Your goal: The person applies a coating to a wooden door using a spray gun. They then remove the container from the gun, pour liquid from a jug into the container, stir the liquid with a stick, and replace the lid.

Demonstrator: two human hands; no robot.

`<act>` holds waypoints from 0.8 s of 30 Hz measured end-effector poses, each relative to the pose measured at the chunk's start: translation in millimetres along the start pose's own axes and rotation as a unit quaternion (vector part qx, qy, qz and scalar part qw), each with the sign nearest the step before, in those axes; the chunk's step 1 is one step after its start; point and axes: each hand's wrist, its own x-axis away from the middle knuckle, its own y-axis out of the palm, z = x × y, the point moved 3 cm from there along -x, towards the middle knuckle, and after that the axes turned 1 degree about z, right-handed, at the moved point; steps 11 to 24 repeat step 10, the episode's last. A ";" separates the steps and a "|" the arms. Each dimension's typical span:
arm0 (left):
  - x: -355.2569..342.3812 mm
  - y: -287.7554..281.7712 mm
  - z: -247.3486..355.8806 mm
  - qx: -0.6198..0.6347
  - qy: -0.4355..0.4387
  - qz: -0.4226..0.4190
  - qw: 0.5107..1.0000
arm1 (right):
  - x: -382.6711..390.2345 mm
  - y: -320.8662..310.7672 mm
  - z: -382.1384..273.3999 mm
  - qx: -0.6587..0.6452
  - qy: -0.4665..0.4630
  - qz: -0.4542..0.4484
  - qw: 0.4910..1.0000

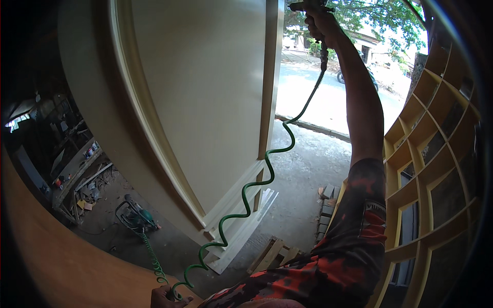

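Observation:
High at the top of the view, my right hand point(323, 26) is wrapped round a dark spray gun point(304, 6), part of which is cut off by the frame. A green coiled air hose point(245, 197) hangs from the gun's handle and sags down to the lower left. There my left hand point(168, 297) is closed on the hose near the bottom edge, its fingers partly cut off. Beside the gun stands a tall cream-coloured panel point(200, 92) with raised moulding point(136, 87), which looks like a door or cabinet side.
On the floor at left sits a green machine, apparently an air compressor point(137, 216), with the hose running to it. Wooden lattice shelving point(426, 174) lines the right. A wooden pallet point(272, 256) and bricks point(324, 210) lie low. Behind is a cluttered bench point(77, 164).

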 end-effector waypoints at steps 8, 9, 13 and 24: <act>0.4 5.9 17.3 -0.026 -0.040 0.034 0.998 | -84.4 -53.4 73.7 -0.033 -0.018 -0.006 0.999; 0.2 6.7 19.2 -0.027 -0.042 0.041 0.998 | -92.6 -59.5 80.0 -0.027 -0.014 -0.001 1.000; -0.7 9.1 21.4 -0.025 -0.043 0.042 0.998 | -100.1 -63.0 85.3 -0.021 -0.011 0.004 1.000; -0.7 9.1 21.4 -0.025 -0.043 0.042 0.998 | -100.1 -63.0 85.3 -0.021 -0.011 0.004 1.000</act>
